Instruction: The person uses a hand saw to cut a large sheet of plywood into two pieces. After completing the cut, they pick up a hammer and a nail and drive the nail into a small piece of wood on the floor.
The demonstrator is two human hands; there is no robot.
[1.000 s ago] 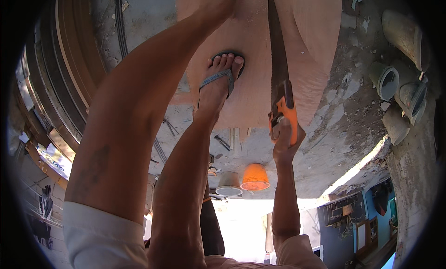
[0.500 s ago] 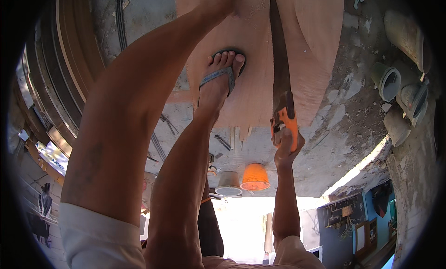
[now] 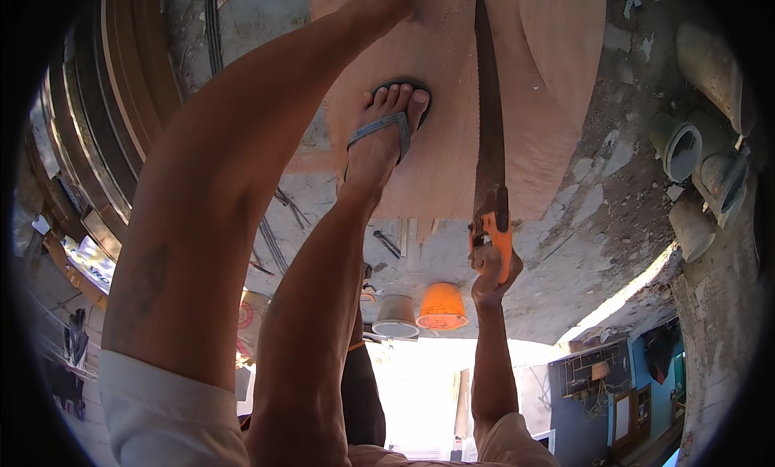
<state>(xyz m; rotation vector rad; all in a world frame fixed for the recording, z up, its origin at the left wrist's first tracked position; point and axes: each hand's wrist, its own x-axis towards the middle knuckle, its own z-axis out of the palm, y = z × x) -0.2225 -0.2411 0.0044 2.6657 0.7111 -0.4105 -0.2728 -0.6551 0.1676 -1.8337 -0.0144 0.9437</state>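
My right hand (image 3: 492,275) is closed around the orange handle of a handsaw (image 3: 489,120). Its long dark blade points away from me over the pinkish plywood sheet (image 3: 440,172), toothed edge to the left. From the left, my bent left arm (image 3: 234,152) reaches across to the sheet's far part. Only the heel of my left hand (image 3: 395,0) shows at the top edge, over the plywood; its fingers are out of the picture. My foot in a grey flip-flop (image 3: 378,129) stands on the sheet, left of the blade.
Several pots or buckets (image 3: 676,148) lie along the right wall. An orange bucket (image 3: 442,305) and a greyish one (image 3: 395,316) stand on the rough concrete floor (image 3: 565,269) near the bright opening. Dark pliers-like tools (image 3: 387,242) lie by the sheet. Long boards (image 3: 129,71) line the left.
The saw has slid back toward me along the plywood, with my right hand still gripping its handle. My foot and left arm keep their places; the view has shifted slightly.
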